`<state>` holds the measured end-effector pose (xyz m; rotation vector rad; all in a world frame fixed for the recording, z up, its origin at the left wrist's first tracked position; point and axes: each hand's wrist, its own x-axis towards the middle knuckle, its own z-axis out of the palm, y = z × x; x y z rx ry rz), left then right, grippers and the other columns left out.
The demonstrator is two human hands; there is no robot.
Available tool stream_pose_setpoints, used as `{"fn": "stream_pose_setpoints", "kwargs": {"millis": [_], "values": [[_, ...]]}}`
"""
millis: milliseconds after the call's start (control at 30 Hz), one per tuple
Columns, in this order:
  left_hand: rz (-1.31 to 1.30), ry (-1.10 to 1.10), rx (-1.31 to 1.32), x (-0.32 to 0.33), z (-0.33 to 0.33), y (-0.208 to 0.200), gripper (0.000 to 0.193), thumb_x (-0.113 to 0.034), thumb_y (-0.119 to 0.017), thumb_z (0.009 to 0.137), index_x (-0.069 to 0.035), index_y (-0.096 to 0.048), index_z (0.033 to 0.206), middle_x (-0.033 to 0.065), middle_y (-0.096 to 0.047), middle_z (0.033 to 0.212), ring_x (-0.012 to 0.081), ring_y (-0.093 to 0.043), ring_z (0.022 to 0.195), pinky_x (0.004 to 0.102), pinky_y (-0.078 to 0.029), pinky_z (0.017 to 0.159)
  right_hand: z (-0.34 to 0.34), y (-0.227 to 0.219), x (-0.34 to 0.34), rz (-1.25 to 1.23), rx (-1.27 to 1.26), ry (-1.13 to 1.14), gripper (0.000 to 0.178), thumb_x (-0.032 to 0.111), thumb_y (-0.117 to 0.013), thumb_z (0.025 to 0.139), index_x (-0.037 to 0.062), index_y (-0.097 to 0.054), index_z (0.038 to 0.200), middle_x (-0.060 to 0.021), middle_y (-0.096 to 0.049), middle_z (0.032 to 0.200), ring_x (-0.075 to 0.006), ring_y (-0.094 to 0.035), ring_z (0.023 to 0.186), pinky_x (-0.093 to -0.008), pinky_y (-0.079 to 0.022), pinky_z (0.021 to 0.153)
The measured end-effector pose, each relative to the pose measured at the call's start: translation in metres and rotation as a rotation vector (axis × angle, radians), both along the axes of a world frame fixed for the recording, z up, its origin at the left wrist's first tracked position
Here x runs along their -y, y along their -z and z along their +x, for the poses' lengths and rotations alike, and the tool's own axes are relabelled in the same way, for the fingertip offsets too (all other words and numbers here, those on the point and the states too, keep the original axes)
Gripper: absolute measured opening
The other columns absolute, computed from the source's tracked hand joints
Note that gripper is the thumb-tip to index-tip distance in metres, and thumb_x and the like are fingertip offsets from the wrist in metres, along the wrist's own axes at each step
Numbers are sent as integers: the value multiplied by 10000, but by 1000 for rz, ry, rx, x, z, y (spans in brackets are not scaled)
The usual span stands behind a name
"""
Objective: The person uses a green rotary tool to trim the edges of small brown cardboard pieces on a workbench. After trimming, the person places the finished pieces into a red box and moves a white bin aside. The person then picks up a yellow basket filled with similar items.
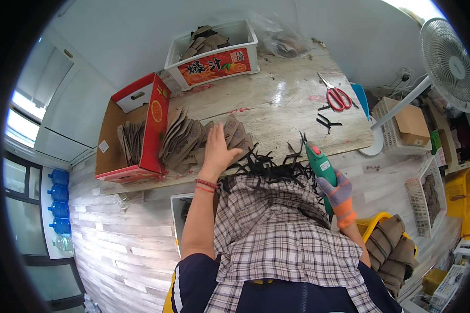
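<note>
My left hand (217,155), bare and with a red bead bracelet at the wrist, rests on a row of flat brown-grey fabric pieces (185,140) near the table's front edge. Its fingers are stretched out over them. In a grey and orange glove, my right hand (340,197) is wrapped round a green handheld power tool (318,163) with a red button. The tool's dark pointed tip faces up and away, over the table's edge. Between my hands, black strip scraps (263,167) lie heaped along the edge and over my checked apron (292,240).
At the left stands an open red carton (155,120) holding more fabric pieces. A white bin (248,56) sits at the back. Red-handled scissors (339,99) lie at the right. Beyond are a fan (451,68) and a yellow basket (369,225) of brown pieces.
</note>
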<state>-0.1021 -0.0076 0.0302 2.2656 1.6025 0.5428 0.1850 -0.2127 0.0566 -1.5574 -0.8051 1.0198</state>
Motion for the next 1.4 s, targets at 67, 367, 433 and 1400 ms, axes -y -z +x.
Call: {"fn": "stream_pose_setpoints", "kwargs": {"millis": [67, 367, 433, 1400], "values": [[-167, 26, -134, 4, -2, 5, 1055, -320, -792, 673, 4, -162, 1454, 256, -247, 1470, 374, -170, 1400, 423, -170, 1148, 1, 7, 2, -19, -7, 0, 365, 159, -754, 793, -9, -592, 1074, -2, -615, 754, -44, -503, 591, -204, -406, 514], [-163, 39, -226, -2, -3, 2, 1023, -222, -781, 611, -33, -224, 1448, 266, -469, 1239, 396, -469, 1156, 449, -335, 1000, -5, 22, 3, -63, 28, 21, 375, 165, -747, 802, 0, -590, 1100, -1, -615, 750, -43, -505, 584, -200, -404, 502], [-222, -21, -134, -2, -5, 2, 1006, -188, -790, 596, -45, -261, 1439, 254, -491, 1245, 390, -491, 1150, 455, -348, 990, -6, 21, 3, -72, 83, 14, 374, 166, -742, 807, 2, -590, 1106, 2, -615, 752, -42, -506, 586, -198, -404, 505], [-281, -62, 1336, -57, -14, -49, 493, 140, -624, 746, 52, -485, 1211, 146, -613, 1109, 216, -616, 971, 313, -517, 837, -21, 15, -13, -97, 112, -24, 374, 153, -713, 821, -4, -568, 1127, -11, -596, 771, -67, -518, 590, -212, -447, 482]]}}
